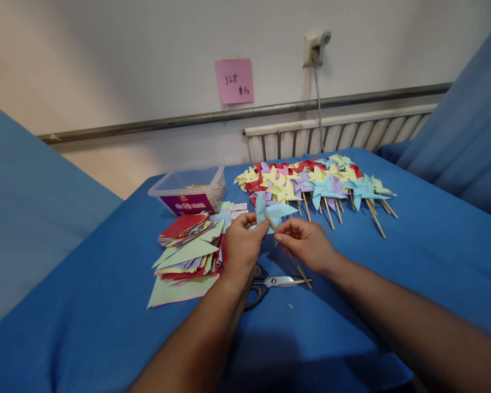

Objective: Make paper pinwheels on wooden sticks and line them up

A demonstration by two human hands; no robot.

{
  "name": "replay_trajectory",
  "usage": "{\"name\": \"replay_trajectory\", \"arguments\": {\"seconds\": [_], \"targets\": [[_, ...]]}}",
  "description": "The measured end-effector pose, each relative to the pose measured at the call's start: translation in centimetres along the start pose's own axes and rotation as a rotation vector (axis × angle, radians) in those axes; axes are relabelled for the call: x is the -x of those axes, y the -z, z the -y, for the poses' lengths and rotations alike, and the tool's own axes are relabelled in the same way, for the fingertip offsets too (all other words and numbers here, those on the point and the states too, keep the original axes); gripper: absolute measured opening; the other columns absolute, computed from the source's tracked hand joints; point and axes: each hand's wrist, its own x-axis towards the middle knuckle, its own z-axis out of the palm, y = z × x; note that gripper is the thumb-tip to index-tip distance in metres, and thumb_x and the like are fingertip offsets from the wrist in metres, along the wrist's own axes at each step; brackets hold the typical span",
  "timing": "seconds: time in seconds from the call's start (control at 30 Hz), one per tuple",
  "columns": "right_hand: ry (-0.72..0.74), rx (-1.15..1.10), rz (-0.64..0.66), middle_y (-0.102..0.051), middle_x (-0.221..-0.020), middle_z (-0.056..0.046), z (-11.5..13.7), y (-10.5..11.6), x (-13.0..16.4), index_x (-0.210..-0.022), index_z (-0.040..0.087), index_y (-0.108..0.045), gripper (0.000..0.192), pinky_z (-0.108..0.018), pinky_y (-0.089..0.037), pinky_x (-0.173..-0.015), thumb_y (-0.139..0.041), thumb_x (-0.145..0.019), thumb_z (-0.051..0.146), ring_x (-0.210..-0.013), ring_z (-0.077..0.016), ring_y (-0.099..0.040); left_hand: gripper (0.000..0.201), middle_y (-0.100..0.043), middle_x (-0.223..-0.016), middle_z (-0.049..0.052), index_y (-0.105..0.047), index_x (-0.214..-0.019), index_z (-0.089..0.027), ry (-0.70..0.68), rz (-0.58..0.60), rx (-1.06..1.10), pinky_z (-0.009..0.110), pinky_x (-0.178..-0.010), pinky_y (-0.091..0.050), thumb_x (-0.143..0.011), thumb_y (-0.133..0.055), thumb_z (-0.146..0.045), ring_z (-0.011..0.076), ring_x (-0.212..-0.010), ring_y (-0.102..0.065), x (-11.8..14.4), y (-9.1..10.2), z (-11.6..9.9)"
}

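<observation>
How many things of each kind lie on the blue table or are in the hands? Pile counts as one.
Pinwheel in both hands: 1
Pile of finished pinwheels: 1
Stack of paper sheets: 1
Scissors: 1
Plastic box: 1
Total: 5

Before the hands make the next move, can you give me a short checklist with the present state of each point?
1. Left hand holds the blue pinwheel: ok.
2. Right hand pinches the stick: ok.
3. Stick joined firmly to the pinwheel: cannot tell, the fingers hide the joint.
4. Scissors closed and flat on the table: ok, but they lie directly under the hands.
5. Paper stack within reach of the left hand: ok.
6. Finished pinwheels lie apart from the hands, at the far edge: ok.
</observation>
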Motion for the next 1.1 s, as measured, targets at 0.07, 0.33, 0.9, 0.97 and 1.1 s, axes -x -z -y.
{"name": "replay_trajectory", "arguments": {"seconds": [0.07, 0.33, 0.9, 0.97, 1.1], "targets": [[-0.005, -0.010, 0.000, -0.058, -0.058, 0.004, 0.12, 0.02, 0.02, -0.072, 0.020, -0.061, 0.018, -0.025, -0.042, -0.050, -0.070, -0.070, 0.035, -0.050, -0.0103, -0.051, 0.021, -0.065, -0.069, -0.001, -0.066, -0.073, -0.017, 0.016, 0.009, 0.024, 0.023, -0.056, -0.043, -0.056, -0.073, -0.029, 0.0117, -0.057, -0.055, 0.05, 0.02, -0.08], [-0.018, -0.039, -0.006, -0.057, -0.055, 0.004, 0.07, 0.18, -0.17, -0.067, 0.020, -0.057, 0.023, -0.025, -0.042, -0.051, -0.072, -0.070, 0.038, -0.051, -0.0108, -0.053, 0.024, -0.066, -0.070, -0.001, -0.066, -0.077, -0.017, 0.017, 0.019, 0.075, 0.024, -0.057, -0.044, -0.058, -0.074, -0.030, 0.0124, -0.057, -0.056, 0.15, 0.15, -0.12], [-0.021, -0.025, 0.003, -0.056, -0.055, 0.004, -0.38, 0.16, -0.32, -0.066, 0.021, -0.055, 0.025, -0.025, -0.042, -0.050, -0.073, -0.067, 0.038, -0.051, -0.0109, -0.051, 0.025, -0.067, -0.071, 0.000, -0.067, -0.077, -0.016, -0.004, 0.021, 0.021, 0.023, -0.057, -0.043, -0.058, -0.074, -0.030, 0.0115, -0.056, -0.055, 0.21, -0.03, -0.04], [-0.020, -0.024, 0.001, -0.056, -0.055, 0.004, -0.35, 0.13, -0.31, -0.065, 0.021, -0.055, 0.025, -0.025, -0.042, -0.050, -0.073, -0.066, 0.038, -0.051, -0.0111, -0.051, 0.025, -0.067, -0.070, 0.000, -0.067, -0.077, -0.016, 0.002, 0.029, 0.023, 0.023, -0.056, -0.043, -0.058, -0.074, -0.031, 0.0116, -0.056, -0.055, 0.19, -0.06, -0.08], [-0.008, -0.019, -0.006, -0.055, -0.055, 0.004, -0.30, 0.12, -0.26, -0.065, 0.021, -0.055, 0.024, -0.025, -0.042, -0.050, -0.073, -0.066, 0.036, -0.051, -0.0110, -0.051, 0.024, -0.066, -0.069, 0.000, -0.067, -0.076, -0.016, 0.008, 0.031, 0.022, 0.023, -0.057, -0.043, -0.058, -0.074, -0.030, 0.0118, -0.057, -0.055, 0.23, -0.09, -0.15]]}}
